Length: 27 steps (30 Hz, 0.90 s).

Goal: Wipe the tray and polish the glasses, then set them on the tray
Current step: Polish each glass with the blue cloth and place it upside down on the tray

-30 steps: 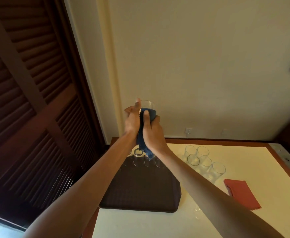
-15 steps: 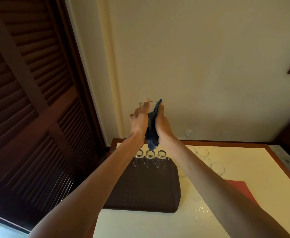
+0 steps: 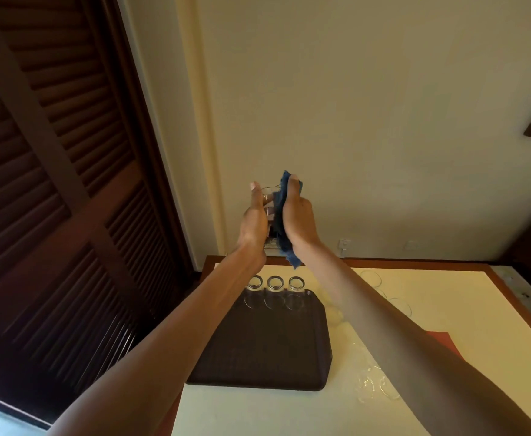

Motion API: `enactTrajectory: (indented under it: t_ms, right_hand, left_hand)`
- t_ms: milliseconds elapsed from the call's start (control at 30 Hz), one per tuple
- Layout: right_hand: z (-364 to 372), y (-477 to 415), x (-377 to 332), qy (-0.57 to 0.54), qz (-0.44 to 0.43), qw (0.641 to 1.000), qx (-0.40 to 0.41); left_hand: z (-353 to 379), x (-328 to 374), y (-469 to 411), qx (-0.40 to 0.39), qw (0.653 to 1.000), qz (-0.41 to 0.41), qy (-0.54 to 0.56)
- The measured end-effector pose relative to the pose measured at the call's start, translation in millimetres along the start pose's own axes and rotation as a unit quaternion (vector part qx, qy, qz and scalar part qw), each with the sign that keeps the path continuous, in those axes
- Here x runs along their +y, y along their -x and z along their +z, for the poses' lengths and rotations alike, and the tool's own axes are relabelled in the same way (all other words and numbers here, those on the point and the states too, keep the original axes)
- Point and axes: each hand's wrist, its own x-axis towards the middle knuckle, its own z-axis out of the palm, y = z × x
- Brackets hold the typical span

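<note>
Holds a clear glass (image 3: 268,196) up in front of the pale wall (image 3: 383,121), above the far end of the worktop (image 3: 446,309) and well apart from it. Wraps the left grip (image 3: 254,226) round the glass's left side, thumb lying straight up along it toward the rim. Presses a blue cloth (image 3: 281,196) against the glass's right side with the right grip (image 3: 298,220), thumb pointing up beside the cloth's top fold. Closes both grips on what they hold; cannot tell how the fingers behind the glass lie, hidden as they are. Lets the cloth's loose tail hang down between the two wrists.

Below the arms, flat on the worktop toward its left edge: a dark tray (image 3: 267,350). Along the tray's far edge: three glasses (image 3: 274,283) side by side in a row, close together. Right of the tray, straight on the worktop: further glasses (image 3: 371,278), some far, some near (image 3: 368,385), partly covered by the right forearm and too faint to count. Past that forearm, at the right: a corner of a red cloth (image 3: 440,338) lying flat. At the left: a dark louvred door (image 3: 53,184). Low on the wall, just above the worktop's far edge: a small socket (image 3: 345,243).
</note>
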Motion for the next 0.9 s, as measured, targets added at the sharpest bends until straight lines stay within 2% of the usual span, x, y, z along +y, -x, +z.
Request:
enactTrajectory:
  t_ms: [100,167,300,433,500,600,767,900]
  right_hand:
    - [4,0,-1,-0.068,0.109,0.991,-0.023]
    - [4,8,4,-0.019,0.104,0.993,-0.043]
    - [4,29,22,0.117,-0.032,0.991,-0.057]
    - [5,34,22,0.104,-0.162,0.981,-0.017]
    - [2,29,14,0.105,-0.183,0.977,0.004]
    - [-5,16,3,0.083,-0.127,0.988,0.01]
    - [-3,6,4,0.034,0.025,0.998,-0.04]
    - [-5,21,11,0.091,0.018,0.993,-0.067]
  left_hand:
    - [2,-2,-7,0.034,0.999,0.014,-0.028]
    - [0,-5,-16,0.062,0.997,0.019,-0.04]
    - [-7,6,-4,0.056,0.998,0.007,-0.017]
    - [-9,-3,-2,0.039,0.999,-0.008,0.0]
    - [-6,-7,-2,0.028,1.0,-0.007,0.014]
    - [-1,-7,2,0.03,0.999,0.006,-0.009]
    - [4,1,4,0.031,0.998,0.013,-0.055]
    - [0,-1,-8,0.066,0.996,-0.006,-0.06]
